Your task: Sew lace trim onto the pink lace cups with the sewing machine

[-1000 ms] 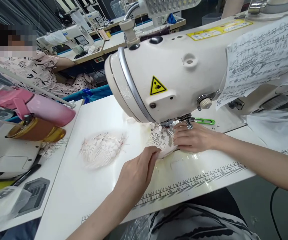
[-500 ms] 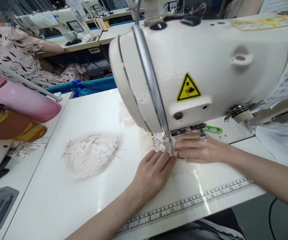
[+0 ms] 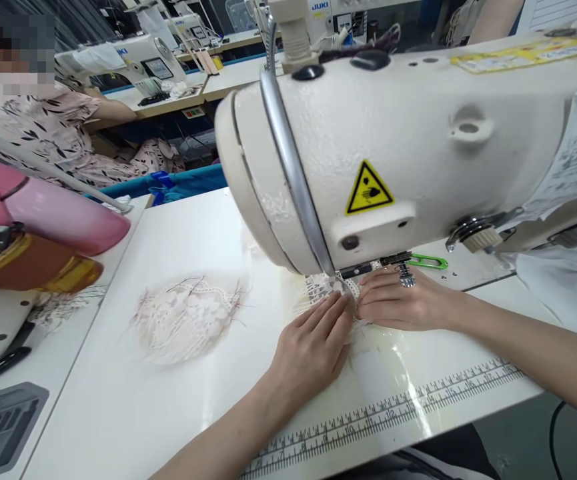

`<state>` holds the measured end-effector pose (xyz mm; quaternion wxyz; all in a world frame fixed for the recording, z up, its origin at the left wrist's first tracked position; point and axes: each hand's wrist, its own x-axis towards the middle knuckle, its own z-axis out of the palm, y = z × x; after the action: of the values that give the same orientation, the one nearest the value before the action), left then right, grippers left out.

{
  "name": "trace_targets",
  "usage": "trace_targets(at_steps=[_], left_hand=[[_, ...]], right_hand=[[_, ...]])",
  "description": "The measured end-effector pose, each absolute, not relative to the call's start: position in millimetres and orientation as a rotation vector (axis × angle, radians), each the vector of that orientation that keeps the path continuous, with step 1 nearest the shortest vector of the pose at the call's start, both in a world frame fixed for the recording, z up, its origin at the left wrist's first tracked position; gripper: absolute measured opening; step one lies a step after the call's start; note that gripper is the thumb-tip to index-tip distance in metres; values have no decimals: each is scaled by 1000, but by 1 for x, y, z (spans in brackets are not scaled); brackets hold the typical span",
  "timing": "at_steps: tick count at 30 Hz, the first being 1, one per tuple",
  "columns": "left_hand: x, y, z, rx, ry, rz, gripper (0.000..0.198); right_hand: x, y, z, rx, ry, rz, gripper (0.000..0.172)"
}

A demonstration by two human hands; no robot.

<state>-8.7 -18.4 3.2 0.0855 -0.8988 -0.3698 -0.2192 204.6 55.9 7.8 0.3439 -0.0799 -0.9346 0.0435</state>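
Note:
A piece of white lace (image 3: pixel 318 287) lies under the head of a white sewing machine (image 3: pixel 398 153). My left hand (image 3: pixel 313 340) rests on the lace's near side, its fingers stretched out and lying flat. To the right of it, my right hand (image 3: pixel 408 300) has its fingers pressed together at the lace's edge, close beside the needle area. The machine head hides the needle and part of the lace. Left of my hands, a bundle of lace pieces (image 3: pixel 188 320) with loose reddish threads lies on the white table (image 3: pixel 118 413).
A green thread snipper (image 3: pixel 428 261) lies behind my right hand. Along the table's front edge runs a printed ruler (image 3: pixel 368 423). A pink bottle (image 3: pixel 68 207) and an amber container (image 3: pixel 33 260) stand at left. Another person (image 3: pixel 33 133) sits by a further machine (image 3: pixel 133 63).
My left hand's fingers have straightened from a more bent pose and reach further over the lace. My right hand stays by the lace. The camera view has shifted slightly.

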Motion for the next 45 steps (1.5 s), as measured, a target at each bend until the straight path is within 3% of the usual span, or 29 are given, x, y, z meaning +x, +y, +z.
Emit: trace_targets(at_steps=[7,22,31,45], left_hand=[[-7,-16,4,-2676,-1133,-664,24],[-6,-10,16,-2711,-1289,-781,26],[-18,32,36,-2596,-1551,-512,40],[-24,59,11,-2576,-1504,-439,14]], right_hand=[[207,55,14,-266,-2431,-64,25],[211,57,12,-410,-2565,-205,23],[210,60,7,-366,-2528,-148,22],[210,62,1,-397,-2589,-5,22]])
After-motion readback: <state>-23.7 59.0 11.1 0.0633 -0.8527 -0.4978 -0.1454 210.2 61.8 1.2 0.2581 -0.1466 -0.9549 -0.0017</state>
